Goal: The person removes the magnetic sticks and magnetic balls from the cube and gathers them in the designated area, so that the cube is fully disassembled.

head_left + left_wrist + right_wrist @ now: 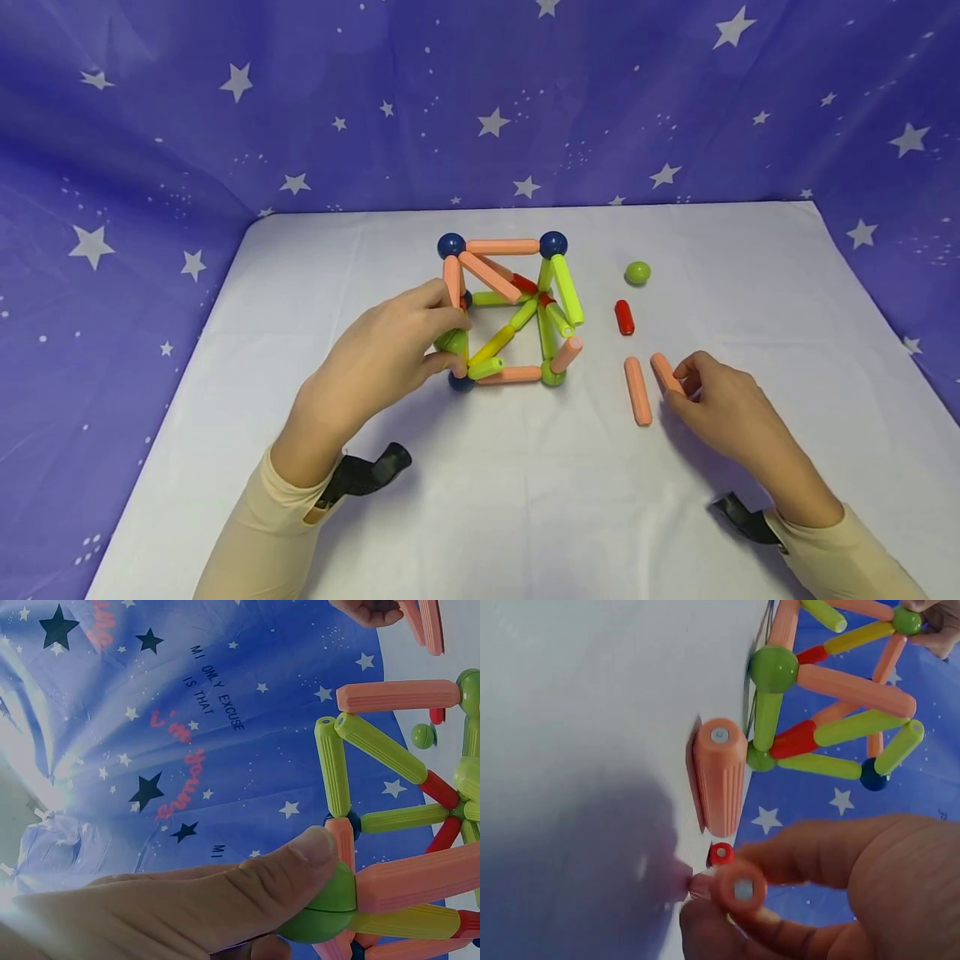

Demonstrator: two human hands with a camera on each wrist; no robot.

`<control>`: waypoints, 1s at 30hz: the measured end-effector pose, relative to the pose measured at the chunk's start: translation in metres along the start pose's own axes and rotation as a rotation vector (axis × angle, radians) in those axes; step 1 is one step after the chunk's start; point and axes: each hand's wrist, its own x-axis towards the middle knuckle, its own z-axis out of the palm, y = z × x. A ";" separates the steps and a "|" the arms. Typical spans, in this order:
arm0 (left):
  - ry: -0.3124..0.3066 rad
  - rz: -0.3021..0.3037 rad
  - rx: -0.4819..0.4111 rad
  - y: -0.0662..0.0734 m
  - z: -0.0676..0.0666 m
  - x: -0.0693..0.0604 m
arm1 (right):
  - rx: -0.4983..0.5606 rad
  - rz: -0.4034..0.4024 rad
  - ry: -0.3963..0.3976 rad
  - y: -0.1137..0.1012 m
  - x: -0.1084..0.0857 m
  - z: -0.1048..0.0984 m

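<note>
Starry backdrop (525,92) | left hand (393,342) gripping ball (326,911) | right hand (720,408) pinching rod (666,373) | I'm seeing frame (517,321) part-joined, loose pieces (625,317) remaining

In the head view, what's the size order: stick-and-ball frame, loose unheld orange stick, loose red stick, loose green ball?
1. Stick-and-ball frame
2. Loose unheld orange stick
3. Loose red stick and loose green ball: too alike to rank.

Right hand (892,885) pinching a salmon stick (741,886) end-on to my camera, another stick (721,780) lying on white cloth (592,697), red piece (721,853) beyond, left hand (941,622) pinching a green ball (907,621) of the frame (859,690)
</note>
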 end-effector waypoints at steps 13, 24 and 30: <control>-0.015 0.005 0.006 -0.002 -0.001 0.002 | 0.010 -0.004 -0.055 -0.016 0.005 -0.005; -0.033 0.032 -0.003 -0.007 -0.003 0.003 | 0.010 -0.413 0.256 -0.106 0.031 -0.034; -0.028 0.038 -0.007 -0.007 -0.002 0.002 | -0.042 -0.577 0.245 -0.164 0.044 -0.028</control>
